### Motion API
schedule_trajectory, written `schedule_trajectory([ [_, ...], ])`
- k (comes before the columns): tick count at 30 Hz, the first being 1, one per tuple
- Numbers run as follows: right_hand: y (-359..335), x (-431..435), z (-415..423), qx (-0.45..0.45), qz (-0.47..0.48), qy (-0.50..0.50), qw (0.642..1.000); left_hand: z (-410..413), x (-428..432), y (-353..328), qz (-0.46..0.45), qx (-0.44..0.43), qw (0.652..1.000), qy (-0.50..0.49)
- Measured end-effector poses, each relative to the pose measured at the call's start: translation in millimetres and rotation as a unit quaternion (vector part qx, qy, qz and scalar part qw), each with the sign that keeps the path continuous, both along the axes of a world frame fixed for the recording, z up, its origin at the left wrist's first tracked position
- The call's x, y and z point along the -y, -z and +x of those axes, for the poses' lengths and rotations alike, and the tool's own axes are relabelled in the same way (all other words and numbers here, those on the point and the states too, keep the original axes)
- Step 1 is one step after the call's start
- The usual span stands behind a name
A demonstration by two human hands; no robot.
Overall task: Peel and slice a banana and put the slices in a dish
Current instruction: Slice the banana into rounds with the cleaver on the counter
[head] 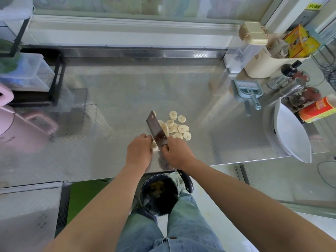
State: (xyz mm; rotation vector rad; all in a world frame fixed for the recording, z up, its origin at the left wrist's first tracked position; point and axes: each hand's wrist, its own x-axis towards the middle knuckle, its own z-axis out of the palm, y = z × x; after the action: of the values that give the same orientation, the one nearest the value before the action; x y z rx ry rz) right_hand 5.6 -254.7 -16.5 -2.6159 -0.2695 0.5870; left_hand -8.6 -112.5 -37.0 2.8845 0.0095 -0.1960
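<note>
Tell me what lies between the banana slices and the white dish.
Only bare steel counter lies between the banana slices and the white dish, as the head view shows; the blue scoop sits farther back.

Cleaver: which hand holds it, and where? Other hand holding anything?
Right hand grips the cleaver at its handle end, behind the blade. Left hand holds the banana stub.

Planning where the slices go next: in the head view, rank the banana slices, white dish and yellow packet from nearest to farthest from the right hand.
1. Banana slices, just beyond the right hand.
2. White dish, at the right edge of the counter.
3. Yellow packet, back right corner.
</note>
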Motion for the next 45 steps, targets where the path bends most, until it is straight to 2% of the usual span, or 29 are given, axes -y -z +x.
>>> schedule_trajectory([
  [7, -5.6, 0.5, -1.5, 0.005, -0.004, 0.001, 1.0, -0.4, 0.8, 0.3, -0.005, 0.002, 1.0, -0.008],
  [26, 14.4, -10.9, -10.5, -0.053, -0.012, 0.002, 0.999, 1.6, -0.7, 2.8, -0.015, 0.01, 1.0, -0.012],
  [34, 14.0, -1.7, -4.8, -0.039, -0.034, 0.005, 0.999, -2.2, 0.9, 3.4, -0.011, 0.009, 1.0, -0.018],
  [45, 2.0, 4.4, 7.8, 0.012, 0.016, -0.002, 1.0, 0.8, 7.6, -2.4, 0.025, 0.001, 0.999, -0.026],
])
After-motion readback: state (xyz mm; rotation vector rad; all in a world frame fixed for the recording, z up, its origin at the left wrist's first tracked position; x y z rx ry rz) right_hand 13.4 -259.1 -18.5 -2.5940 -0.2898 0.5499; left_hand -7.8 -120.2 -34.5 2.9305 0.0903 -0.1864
